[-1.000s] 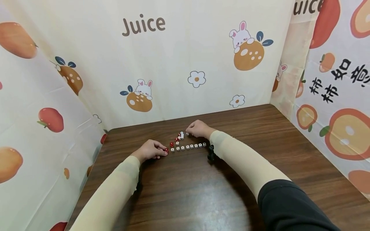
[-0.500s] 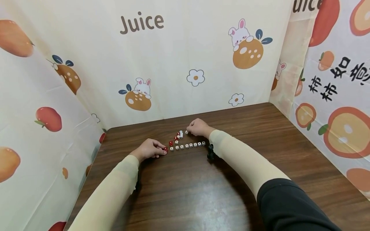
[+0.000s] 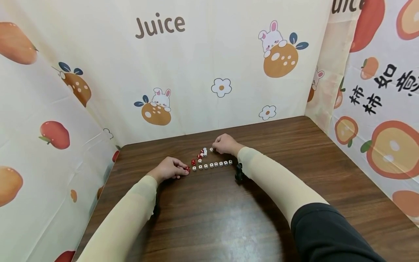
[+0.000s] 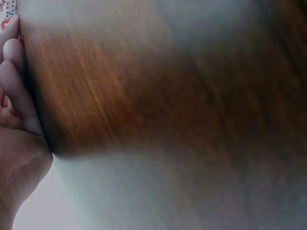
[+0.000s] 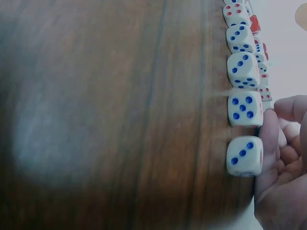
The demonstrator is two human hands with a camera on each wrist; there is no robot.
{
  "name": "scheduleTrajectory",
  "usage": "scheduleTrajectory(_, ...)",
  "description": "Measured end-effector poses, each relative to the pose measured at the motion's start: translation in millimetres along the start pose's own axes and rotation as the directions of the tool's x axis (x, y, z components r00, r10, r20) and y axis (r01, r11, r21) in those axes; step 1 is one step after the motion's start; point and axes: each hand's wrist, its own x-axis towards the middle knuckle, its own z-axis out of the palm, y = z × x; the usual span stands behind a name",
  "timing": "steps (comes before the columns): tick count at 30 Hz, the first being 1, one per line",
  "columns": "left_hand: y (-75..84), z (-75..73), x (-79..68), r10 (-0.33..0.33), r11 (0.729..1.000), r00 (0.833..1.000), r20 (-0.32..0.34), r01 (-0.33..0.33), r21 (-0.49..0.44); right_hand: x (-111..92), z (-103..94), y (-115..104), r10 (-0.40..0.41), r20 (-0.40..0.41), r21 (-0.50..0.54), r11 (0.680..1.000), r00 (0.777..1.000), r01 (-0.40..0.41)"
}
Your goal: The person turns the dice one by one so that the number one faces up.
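On the brown table, my left hand [image 3: 169, 169] pinches a red die [image 3: 188, 169] at the left end of a row of white dice [image 3: 211, 165]. The left wrist view shows part of that red die [image 4: 5, 22] beside the fingertips, with white dice just beyond. My right hand [image 3: 226, 144] is behind the row, its thumb and forefinger at a white die [image 3: 211, 149]. In the right wrist view, these fingers [image 5: 271, 127] are bent behind the row, where the nearer dice partly hide them.
A slanting group of red dice [image 3: 193, 162] and white dice [image 3: 205, 153] lies between the hands, behind the row. Printed fabric [image 3: 196, 54] walls off the back and both sides of the wooden table [image 3: 203, 211].
My right hand has shifted slightly right, so more of the white die at its fingertips shows. My left hand stays at the red die. The whole view has shifted slightly.
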Motion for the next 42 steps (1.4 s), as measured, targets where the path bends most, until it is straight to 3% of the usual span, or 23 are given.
scheduleTrajectory(4, -1.5, -0.4, 1.1, -0.007, 1.0, 1.0, -0.009, 0.007, 0.0, 1, -2.8, 3, -0.028, 0.062, 0.017, 0.999, 0.998, 0.027)
scheduleTrajectory(11, -1.8, -0.8, -1.4, -0.01, 1.0, 1.0, -0.007, 0.01, -0.005, 1, -4.7, 4, -0.091, 0.142, -0.071, 0.992, 0.986, 0.101)
scheduleTrajectory(21, -1.2, -2.5, -0.2, 0.004, 1.0, 1.0, -0.013, -0.004, -0.011, -6, 0.0, -1, -0.128, 0.078, -0.117, 0.984, 0.989, 0.137)
scheduleTrajectory(28, -3.0, 0.1, 1.8, 0.004, 1.0, 1.0, -0.002, -0.004, -0.018, -12, 1.7, 1, -0.117, 0.047, -0.09, 0.989, 0.992, 0.121)
scheduleTrajectory(35, -1.2, 2.1, 0.8, 0.007, 1.0, 1.0, -0.004, -0.007, -0.018, -16, -2.4, 4, -0.135, 0.065, -0.044, 0.99, 0.989, 0.138)
scheduleTrajectory(42, -1.5, 1.9, 2.3, -0.005, 1.0, 1.0, -0.015, 0.005, -0.013, -21, -4.3, 0, -0.226, 0.109, -0.102, 0.966, 0.968, 0.237)
